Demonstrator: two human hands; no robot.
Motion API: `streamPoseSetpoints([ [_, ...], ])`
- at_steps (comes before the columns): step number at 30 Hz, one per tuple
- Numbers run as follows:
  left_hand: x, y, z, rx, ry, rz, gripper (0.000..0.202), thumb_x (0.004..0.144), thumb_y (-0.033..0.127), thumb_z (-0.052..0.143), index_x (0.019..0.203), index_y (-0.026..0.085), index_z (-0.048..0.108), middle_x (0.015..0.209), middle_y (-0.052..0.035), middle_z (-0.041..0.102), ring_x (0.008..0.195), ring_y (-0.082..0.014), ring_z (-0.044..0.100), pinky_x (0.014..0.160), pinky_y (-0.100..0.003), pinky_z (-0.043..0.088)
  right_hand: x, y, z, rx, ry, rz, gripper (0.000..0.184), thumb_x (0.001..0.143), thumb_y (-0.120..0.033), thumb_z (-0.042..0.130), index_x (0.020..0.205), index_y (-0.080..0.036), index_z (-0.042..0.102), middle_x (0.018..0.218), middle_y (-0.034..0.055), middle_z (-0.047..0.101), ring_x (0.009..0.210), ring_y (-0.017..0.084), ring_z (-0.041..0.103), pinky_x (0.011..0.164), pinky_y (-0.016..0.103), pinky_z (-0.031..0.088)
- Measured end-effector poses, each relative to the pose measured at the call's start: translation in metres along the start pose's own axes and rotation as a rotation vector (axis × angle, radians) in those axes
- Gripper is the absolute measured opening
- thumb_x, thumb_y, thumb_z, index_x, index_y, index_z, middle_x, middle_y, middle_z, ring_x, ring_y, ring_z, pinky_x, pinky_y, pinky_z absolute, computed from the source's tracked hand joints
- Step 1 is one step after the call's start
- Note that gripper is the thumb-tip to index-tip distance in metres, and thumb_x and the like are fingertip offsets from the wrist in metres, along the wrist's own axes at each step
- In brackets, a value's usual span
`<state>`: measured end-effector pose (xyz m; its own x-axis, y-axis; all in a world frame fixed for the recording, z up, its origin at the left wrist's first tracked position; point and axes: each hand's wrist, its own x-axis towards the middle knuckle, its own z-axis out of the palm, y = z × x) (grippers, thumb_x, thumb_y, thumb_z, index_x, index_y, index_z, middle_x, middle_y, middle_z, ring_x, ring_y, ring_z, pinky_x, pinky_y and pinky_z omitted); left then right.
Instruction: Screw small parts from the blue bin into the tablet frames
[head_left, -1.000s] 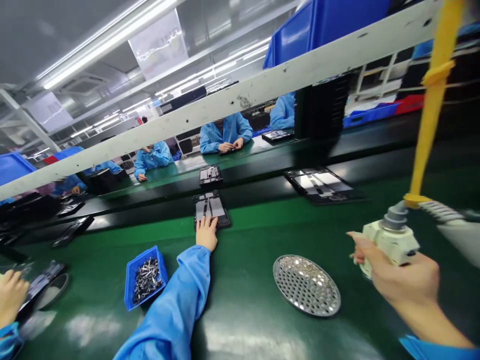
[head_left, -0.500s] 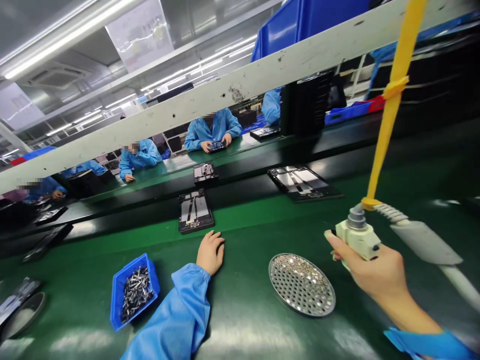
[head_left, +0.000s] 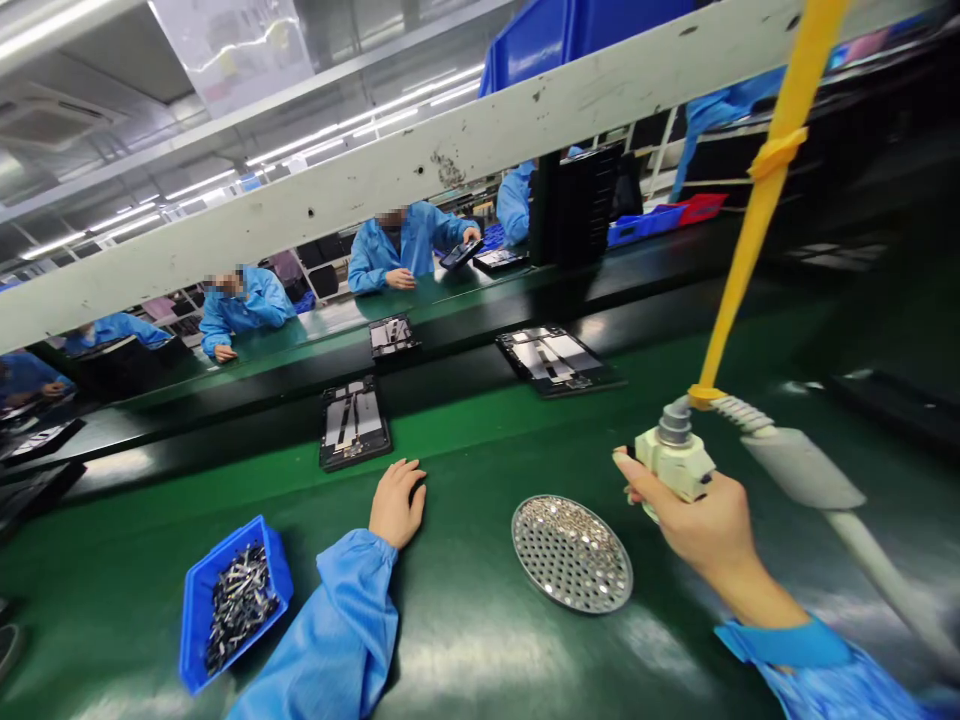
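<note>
My left hand [head_left: 395,505] rests empty on the green conveyor belt [head_left: 450,640], its fingers loosely curled. Just beyond it, and not touching it, lies a flat black device frame with metal plates [head_left: 354,423]. My right hand [head_left: 705,525] grips a cream electric screwdriver [head_left: 675,462], which hangs from a yellow strap [head_left: 765,200] and trails a grey cable [head_left: 799,468]. Below and left of that hand sits a round perforated metal tray of small screws [head_left: 571,553]. A blue bin of dark metal parts [head_left: 238,605] stands to the left of my left forearm.
Two more device frames [head_left: 555,360] [head_left: 393,336] lie farther along the dark belt. A white beam [head_left: 375,190] crosses the view, with a blue crate [head_left: 577,40] behind it. Several co-workers in blue smocks [head_left: 397,245] sit across the line.
My left hand has drawn back from the near device frame. The whole view has swung, shifting everything left in the picture. A co-worker across the line has raised a device.
</note>
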<state>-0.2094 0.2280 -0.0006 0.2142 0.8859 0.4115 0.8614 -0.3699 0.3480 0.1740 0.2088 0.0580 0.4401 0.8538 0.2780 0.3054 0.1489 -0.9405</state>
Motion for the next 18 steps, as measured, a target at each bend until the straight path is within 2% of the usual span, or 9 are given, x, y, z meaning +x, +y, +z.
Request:
streamPoseSetpoints([
  [6,0.003,-0.005,-0.002,-0.008,0.012,0.027,0.029,0.099,0.025,0.054,0.116,0.021,0.076,0.135,-0.0112,0.074,0.135,-0.0314,0.064,0.118,-0.056,0.053,-0.003,-0.002,0.007,0.100,0.042,-0.078,0.059,0.071,-0.076,0.078,0.084,-0.018,0.076,0.067,0.0067,0.074,0.053,0.021,0.066,0.055,0.034,0.057],
  [13,0.005,-0.012,0.000,0.034,0.053,0.067,0.029,0.100,0.029,0.053,0.115,0.022,0.077,0.133,-0.0097,0.075,0.133,-0.0308,0.066,0.115,-0.053,0.057,-0.002,-0.005,0.008,0.117,0.014,-0.105,0.054,0.074,-0.069,0.079,0.089,-0.017,0.078,0.069,0.0081,0.073,0.068,0.027,0.073,0.066,0.039,0.063],
  [18,0.006,-0.014,0.001,0.047,0.064,0.079,0.030,0.101,0.029,0.052,0.115,0.022,0.077,0.132,-0.0102,0.076,0.131,-0.0313,0.068,0.113,-0.055,0.058,-0.002,-0.009,0.009,0.117,0.006,-0.108,0.052,0.076,-0.069,0.078,0.082,-0.017,0.078,0.059,0.0058,0.069,0.059,0.026,0.071,0.062,0.038,0.063],
])
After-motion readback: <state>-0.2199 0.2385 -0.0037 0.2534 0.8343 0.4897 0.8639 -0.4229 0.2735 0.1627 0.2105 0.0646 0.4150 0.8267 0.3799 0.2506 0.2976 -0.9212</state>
